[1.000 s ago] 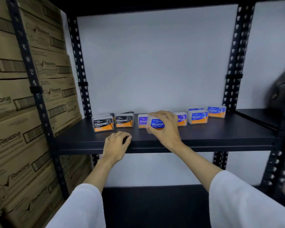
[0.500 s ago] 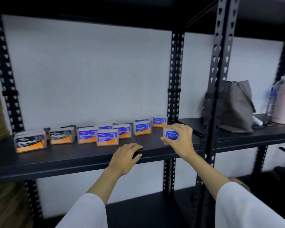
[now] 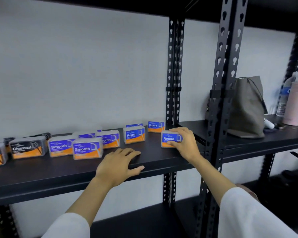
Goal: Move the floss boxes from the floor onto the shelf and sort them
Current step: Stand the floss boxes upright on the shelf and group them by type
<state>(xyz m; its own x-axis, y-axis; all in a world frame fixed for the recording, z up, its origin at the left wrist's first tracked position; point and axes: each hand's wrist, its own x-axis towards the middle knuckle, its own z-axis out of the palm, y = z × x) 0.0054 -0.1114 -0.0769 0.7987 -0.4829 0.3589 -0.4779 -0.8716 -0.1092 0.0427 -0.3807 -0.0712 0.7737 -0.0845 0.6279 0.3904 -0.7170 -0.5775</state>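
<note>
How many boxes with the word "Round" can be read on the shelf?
3: one in the right hand, the held Round box; one middle Round box; one rear Round box. Another blue box behind may be hidden.

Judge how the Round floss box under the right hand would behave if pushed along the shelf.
The Round floss box looks like rigid plastic, so probably stiff. Its flat base on the smooth shelf suggests sliding, not rolling. The right hand spans it easily, so likely light.
</note>
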